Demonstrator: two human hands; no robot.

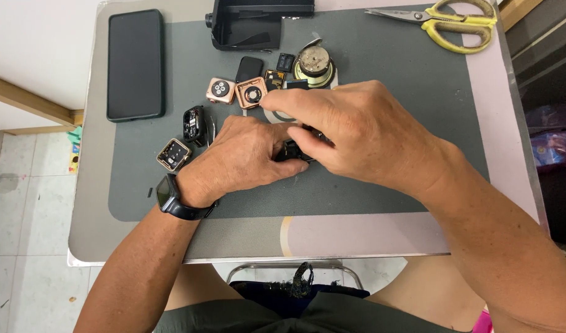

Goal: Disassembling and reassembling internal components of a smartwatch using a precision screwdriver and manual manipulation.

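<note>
At the far left of the grey-matted counter [381, 203] lies a flat black rectangular smartphone [135, 64], face up. To its right sit a small gold square watch case with an open back [173, 154] and a black rectangular watch body [194, 125].

The left hand [243, 159], with a dark smartwatch [172, 197] on its wrist, rests on the mat, knuckles up, fingers curled inward and pinching a small black rectangular component [292, 150] at the mat's centre.

Above it lie two rose-gold square watch cases [236, 92], and behind them a black open plastic box [252, 23] and a round metal speaker driver [313, 63].

The right hand [363, 132] arches over from the right, forearm crossing the counter edge, fingers bent down and closed on the same black component, index finger extended forward. The contact itself is largely hidden.

At the far right top lie yellow-handled scissors [446, 23].
</note>
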